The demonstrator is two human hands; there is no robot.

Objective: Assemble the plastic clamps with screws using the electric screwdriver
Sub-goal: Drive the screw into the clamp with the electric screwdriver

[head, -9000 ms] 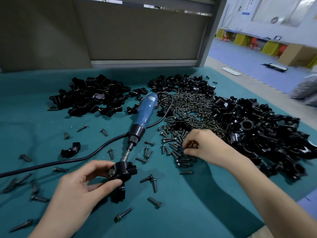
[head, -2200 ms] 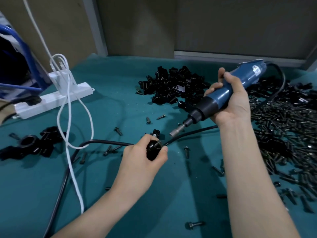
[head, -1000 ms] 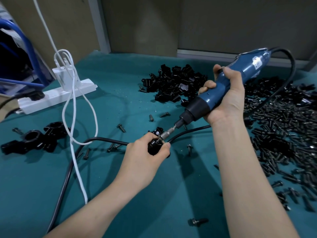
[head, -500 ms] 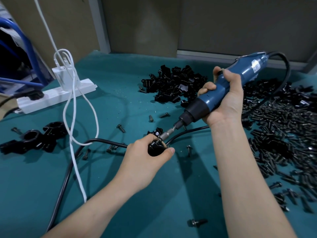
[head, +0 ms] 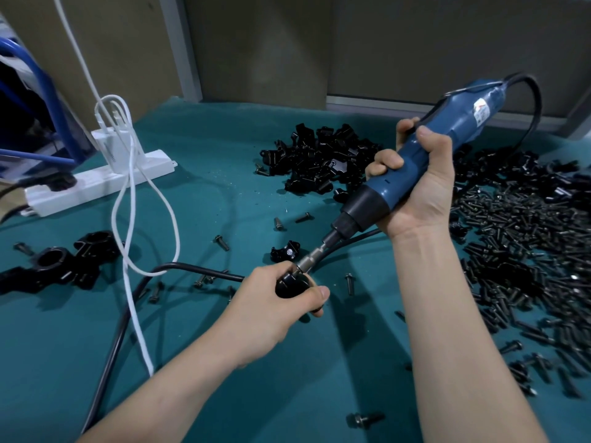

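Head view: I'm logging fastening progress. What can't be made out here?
Head view, any screw beneath the bit: hidden by the bit tip and the left hand.
Head view, clamp: mostly covered by the left hand.
Head view, screwdriver switch: under the right hand.
Head view, screw pile: blurred, cut off at right edge.

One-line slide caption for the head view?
Right hand holds the electric screwdriver, bit on a black clamp gripped by the left hand.

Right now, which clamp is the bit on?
The clamp gripped in the left hand; the screwdriver bit meets its top. The lone clamp just behind it and the piles lie untouched.
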